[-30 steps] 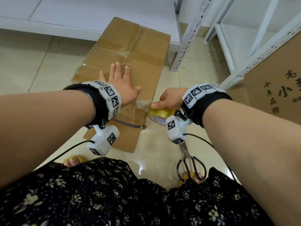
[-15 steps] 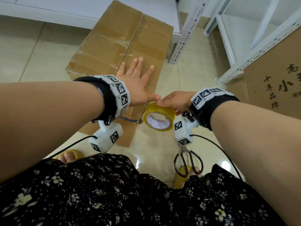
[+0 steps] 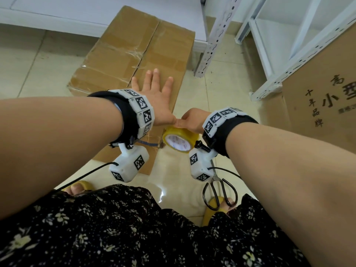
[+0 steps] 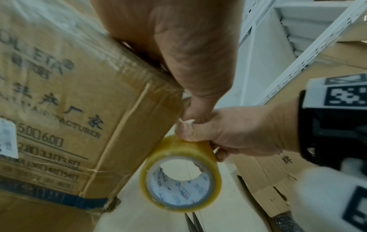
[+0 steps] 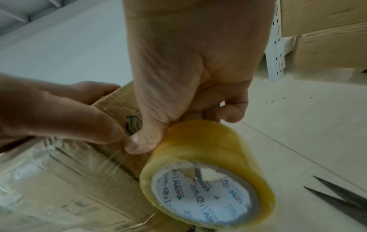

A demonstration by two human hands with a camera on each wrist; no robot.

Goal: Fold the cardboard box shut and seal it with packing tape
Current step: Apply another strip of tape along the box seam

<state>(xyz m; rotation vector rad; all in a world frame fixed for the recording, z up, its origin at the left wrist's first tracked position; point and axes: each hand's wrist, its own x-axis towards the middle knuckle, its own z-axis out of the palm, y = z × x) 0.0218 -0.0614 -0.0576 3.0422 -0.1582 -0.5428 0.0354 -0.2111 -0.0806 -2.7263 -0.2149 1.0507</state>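
Right, nearest me my right hand (image 3: 192, 120) pinches the tape roll (image 3: 180, 139) over its rim: light, rigid, slick film, so I grip the edge. Beyond, my left hand (image 3: 157, 99) lies spread flat on the cardboard box (image 3: 123, 54), its flaps stiff but springy.

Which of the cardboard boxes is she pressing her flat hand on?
The plain cardboard box on the floor ahead, under her left hand. The printed box with large characters, at her right by the white shelving, goes untouched.

Two cardboard boxes (image 3: 134, 54) (image 3: 323, 89), one tape roll (image 3: 180, 139), one pair of scissors (image 3: 219, 191), two hands (image 3: 156, 101) (image 3: 192, 122).
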